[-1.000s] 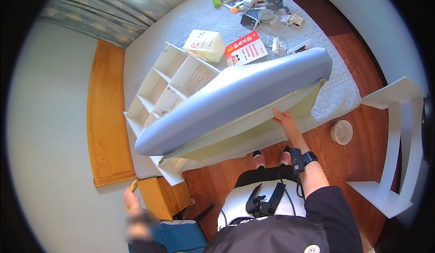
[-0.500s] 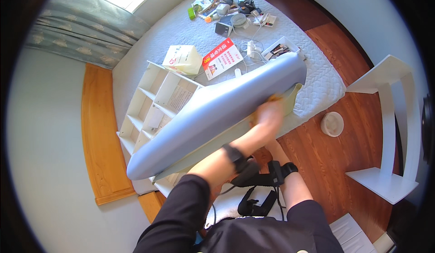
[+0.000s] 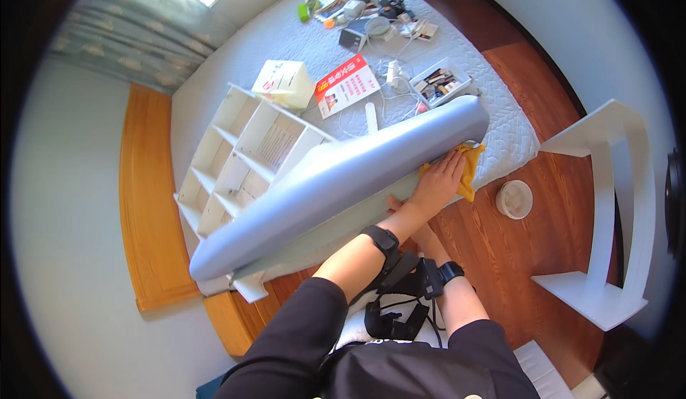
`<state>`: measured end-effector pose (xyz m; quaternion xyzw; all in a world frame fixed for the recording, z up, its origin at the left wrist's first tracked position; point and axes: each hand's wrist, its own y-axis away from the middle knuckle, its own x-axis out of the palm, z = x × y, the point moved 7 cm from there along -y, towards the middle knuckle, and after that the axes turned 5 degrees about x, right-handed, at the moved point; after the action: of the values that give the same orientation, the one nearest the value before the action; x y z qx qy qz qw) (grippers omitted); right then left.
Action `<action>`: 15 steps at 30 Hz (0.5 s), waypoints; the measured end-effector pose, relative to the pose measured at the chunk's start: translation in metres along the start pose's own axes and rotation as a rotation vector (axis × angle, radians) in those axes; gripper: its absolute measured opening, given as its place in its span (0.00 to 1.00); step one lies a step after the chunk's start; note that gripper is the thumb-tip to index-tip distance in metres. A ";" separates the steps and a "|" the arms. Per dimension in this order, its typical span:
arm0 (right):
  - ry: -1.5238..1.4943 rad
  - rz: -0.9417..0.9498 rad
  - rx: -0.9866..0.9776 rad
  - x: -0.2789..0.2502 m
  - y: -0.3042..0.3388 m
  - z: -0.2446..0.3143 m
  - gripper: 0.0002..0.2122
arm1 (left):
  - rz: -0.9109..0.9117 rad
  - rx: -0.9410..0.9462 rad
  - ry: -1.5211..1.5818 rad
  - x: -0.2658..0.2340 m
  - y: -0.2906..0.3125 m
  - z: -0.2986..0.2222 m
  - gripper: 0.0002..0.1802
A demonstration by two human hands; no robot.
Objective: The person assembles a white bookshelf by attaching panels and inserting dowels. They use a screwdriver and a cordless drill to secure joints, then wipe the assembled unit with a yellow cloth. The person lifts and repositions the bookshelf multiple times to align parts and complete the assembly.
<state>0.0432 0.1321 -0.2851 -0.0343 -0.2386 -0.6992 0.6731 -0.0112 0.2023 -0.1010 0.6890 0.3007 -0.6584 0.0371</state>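
Observation:
A long blue-grey panel (image 3: 343, 174) with rounded ends lies slanting across the bed, apparently one side of a white shelf unit (image 3: 275, 145). My left arm crosses over the right one. Near the panel's right end, my left hand (image 3: 441, 183) presses a yellow cloth (image 3: 468, 174) against its near lower edge, fingers stretched over the fabric. Behind the left forearm, my right hand (image 3: 395, 203) is mostly hidden. Its visible fingertips curl at the pale near edge of the panel, left of the cloth.
A white bucket (image 3: 514, 200) stands on the wooden floor beside the bed. White curved shelf parts (image 3: 604, 206) rise at right. On the mattress lie a box (image 3: 284, 83), a red-and-white book (image 3: 346, 86), a tray of small items (image 3: 461, 77), cables and clutter. A wooden headboard (image 3: 146, 199) stands left.
My left hand has moved right with the cloth, to the panel's end, and slowed from a blur. The panel's right end sits slightly lower in view, and the tray shows more fully.

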 end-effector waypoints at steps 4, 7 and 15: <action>-0.051 0.061 0.073 -0.012 -0.011 -0.005 0.17 | -0.032 -0.101 0.091 0.001 0.023 0.012 0.24; -0.064 0.129 0.101 -0.013 -0.020 0.001 0.16 | 0.055 -0.068 0.077 -0.016 0.091 0.035 0.23; -0.064 0.080 0.341 0.007 -0.013 0.037 0.17 | 0.152 -0.734 -0.120 -0.179 0.492 0.105 0.17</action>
<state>0.0198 0.1388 -0.2539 0.0487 -0.3733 -0.6199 0.6885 0.1322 -0.3118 -0.1184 0.6103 0.4618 -0.5415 0.3480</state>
